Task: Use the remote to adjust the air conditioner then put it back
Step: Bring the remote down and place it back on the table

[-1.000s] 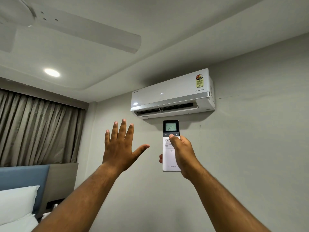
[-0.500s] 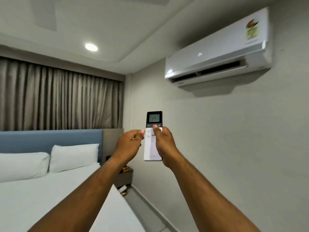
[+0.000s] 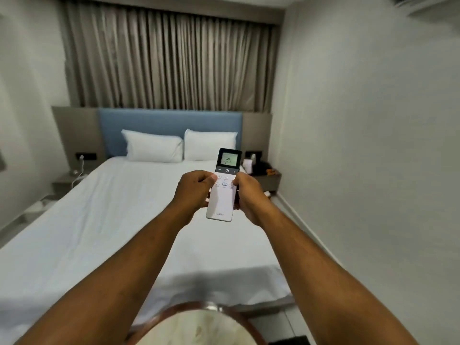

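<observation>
Air conditioner (image 3: 423, 2): only a blurred sliver of its underside shows at the top right corner; the rest is cut off by the frame edge.
Hard to read: the small buttons on the remote are partly covered by both thumbs, and the logo near its bottom end is too small to make out.
Nightstand (image 3: 267, 179): right of the bed, it carries dark and pale items too blurred to name.
Bottom edge: a rounded brown and cream shape is cut off and cannot be identified.
Bed (image 3: 99, 232): white sheet, directly below and beyond the arms, with two white pillows (image 3: 154, 148) against a blue headboard (image 3: 169, 122).
Curtain (image 3: 169, 58): closed, grey-brown pleats fill the wall behind the headboard.
Left side: a white cable (image 3: 79, 170) hangs from a wall socket to a low shelf.
Remote (image 3: 224, 186): held in the air above the bed, upright and tilted a little, its screen at the top showing 24.
Left hand (image 3: 193, 192): fingers curled around the remote's left edge, thumb pressed on the upper left buttons.
Right hand (image 3: 250, 196): closed around the right edge, thumb lying on the right-hand buttons.
</observation>
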{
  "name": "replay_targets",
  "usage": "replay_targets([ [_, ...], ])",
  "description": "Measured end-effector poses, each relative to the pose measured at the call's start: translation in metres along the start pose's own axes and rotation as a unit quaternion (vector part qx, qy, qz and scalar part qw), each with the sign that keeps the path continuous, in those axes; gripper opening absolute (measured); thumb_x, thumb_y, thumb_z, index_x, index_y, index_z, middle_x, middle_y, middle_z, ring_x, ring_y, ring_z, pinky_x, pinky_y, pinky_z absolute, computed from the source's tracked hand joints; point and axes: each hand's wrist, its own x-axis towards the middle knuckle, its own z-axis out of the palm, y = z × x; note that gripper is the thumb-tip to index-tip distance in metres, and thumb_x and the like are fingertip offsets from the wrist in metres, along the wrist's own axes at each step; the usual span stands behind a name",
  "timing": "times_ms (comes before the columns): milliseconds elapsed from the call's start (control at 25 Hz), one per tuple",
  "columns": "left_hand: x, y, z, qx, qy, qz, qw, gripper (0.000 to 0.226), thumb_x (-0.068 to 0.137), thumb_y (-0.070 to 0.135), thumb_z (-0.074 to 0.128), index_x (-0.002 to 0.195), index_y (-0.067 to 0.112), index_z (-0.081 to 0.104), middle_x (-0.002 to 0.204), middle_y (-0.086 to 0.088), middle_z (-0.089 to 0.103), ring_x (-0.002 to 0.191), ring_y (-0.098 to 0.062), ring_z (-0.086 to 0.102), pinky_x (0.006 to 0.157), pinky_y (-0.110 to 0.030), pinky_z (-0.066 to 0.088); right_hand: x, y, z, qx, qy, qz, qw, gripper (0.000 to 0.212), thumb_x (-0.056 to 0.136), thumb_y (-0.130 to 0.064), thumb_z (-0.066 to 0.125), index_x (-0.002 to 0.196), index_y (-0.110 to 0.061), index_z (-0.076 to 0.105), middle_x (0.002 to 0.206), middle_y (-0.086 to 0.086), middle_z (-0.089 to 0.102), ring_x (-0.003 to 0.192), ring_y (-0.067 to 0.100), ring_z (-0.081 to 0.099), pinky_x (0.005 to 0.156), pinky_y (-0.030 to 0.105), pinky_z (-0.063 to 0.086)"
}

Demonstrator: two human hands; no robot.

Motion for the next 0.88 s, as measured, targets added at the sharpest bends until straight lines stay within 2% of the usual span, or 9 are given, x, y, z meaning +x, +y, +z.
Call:
replay_targets([
  [80, -0.013, -0.044, -0.01, -0.006, 0.007, -0.06, 0.998, 0.016, 0.093, 0.021, 0.054, 0.093, 0.014, 0.068, 0.09, -0.002, 0.072, 0.068, -0.018, 0.067, 0.053, -0.026, 0.052, 0.0, 0.041, 0.012, -0.025, -0.03, 0.04, 0.998, 0.031, 0.082, -0.013, 0.035, 0.092, -0.014, 0.065, 0.092, 0.011, 0.072, 0.079, 0.029, 0.062, 0.073, 0.039, 0.046],
  [200, -0.033, -0.115, -0.019, -0.008, 0.039, -0.146, 0.988, 0.015, 0.092, 0.019, 0.056, 0.093, 0.012, 0.069, 0.092, -0.005, 0.073, 0.068, -0.02, 0.068, 0.052, -0.026, 0.052, -0.002, 0.11, 0.029, -0.069, -0.053, 0.103, 0.991, 0.025, 0.086, -0.007, 0.042, 0.085, -0.011, 0.066, 0.08, 0.005, 0.069, 0.066, 0.022, 0.057, 0.061, 0.031, 0.044],
  [320, -0.064, -0.179, -0.022, -0.004, 0.054, -0.216, 0.975, 0.013, 0.09, 0.018, 0.059, 0.085, 0.015, 0.07, 0.093, -0.007, 0.073, 0.075, -0.024, 0.069, 0.059, -0.033, 0.057, -0.019, 0.178, 0.038, -0.06, -0.053, 0.167, 0.983, 0.02, 0.09, -0.003, 0.052, 0.085, -0.009, 0.07, 0.077, 0.005, 0.072, 0.059, 0.017, 0.063, 0.058, 0.029, 0.054],
  [400, -0.089, -0.229, -0.02, 0.011, 0.055, -0.269, 0.961, 0.015, 0.09, 0.016, 0.059, 0.082, 0.021, 0.072, 0.094, -0.008, 0.074, 0.079, -0.027, 0.07, 0.062, -0.036, 0.059, -0.033, 0.237, 0.044, -0.069, -0.06, 0.22, 0.971, 0.017, 0.091, -0.002, 0.055, 0.092, -0.007, 0.071, 0.082, 0.009, 0.073, 0.064, 0.019, 0.066, 0.067, 0.035, 0.059],
  [480, -0.118, -0.285, -0.013, 0.022, 0.043, -0.313, 0.949, 0.019, 0.09, 0.015, 0.057, 0.086, 0.024, 0.073, 0.097, -0.008, 0.074, 0.082, -0.028, 0.07, 0.064, -0.039, 0.061, -0.05, 0.296, 0.048, -0.073, -0.065, 0.27, 0.958, 0.017, 0.092, -0.001, 0.056, 0.099, -0.006, 0.071, 0.093, 0.013, 0.073, 0.077, 0.025, 0.067, 0.078, 0.041, 0.057],
  [640, -0.167, -0.376, 0.008, 0.073, 0.054, -0.375, 0.923, 0.018, 0.089, 0.018, 0.058, 0.097, 0.015, 0.074, 0.102, -0.011, 0.073, 0.086, -0.032, 0.069, 0.076, -0.05, 0.059, -0.08, 0.396, 0.048, -0.089, -0.039, 0.339, 0.936, 0.017, 0.091, 0.001, 0.057, 0.096, -0.006, 0.072, 0.097, 0.014, 0.073, 0.078, 0.024, 0.069, 0.066, 0.029, 0.057],
  [720, -0.192, -0.415, 0.018, 0.089, 0.054, -0.403, 0.909, 0.018, 0.089, 0.018, 0.059, 0.099, 0.012, 0.073, 0.104, -0.013, 0.073, 0.088, -0.034, 0.069, 0.079, -0.052, 0.057, -0.099, 0.439, 0.048, -0.107, -0.019, 0.367, 0.924, 0.016, 0.09, 0.001, 0.06, 0.099, -0.002, 0.072, 0.1, 0.017, 0.073, 0.084, 0.029, 0.071, 0.072, 0.036, 0.06],
  [800, -0.214, -0.459, 0.029, 0.099, 0.055, -0.43, 0.896, 0.017, 0.088, 0.017, 0.061, 0.098, 0.012, 0.074, 0.103, -0.012, 0.073, 0.089, -0.033, 0.068, 0.08, -0.051, 0.057, -0.114, 0.485, 0.049, -0.136, -0.001, 0.386, 0.912, 0.011, 0.087, -0.001, 0.063, 0.094, -0.003, 0.073, 0.096, 0.017, 0.074, 0.086, 0.033, 0.071, 0.081, 0.047, 0.06],
  [880, -0.233, -0.497, 0.035, 0.111, 0.054, -0.454, 0.883, 0.016, 0.087, 0.018, 0.062, 0.097, 0.013, 0.074, 0.102, -0.01, 0.074, 0.089, -0.03, 0.068, 0.079, -0.05, 0.058, -0.128, 0.524, 0.052, -0.176, 0.0, 0.395, 0.902, 0.01, 0.086, -0.003, 0.065, 0.091, -0.002, 0.074, 0.093, 0.015, 0.074, 0.086, 0.032, 0.071, 0.083, 0.05, 0.058],
])
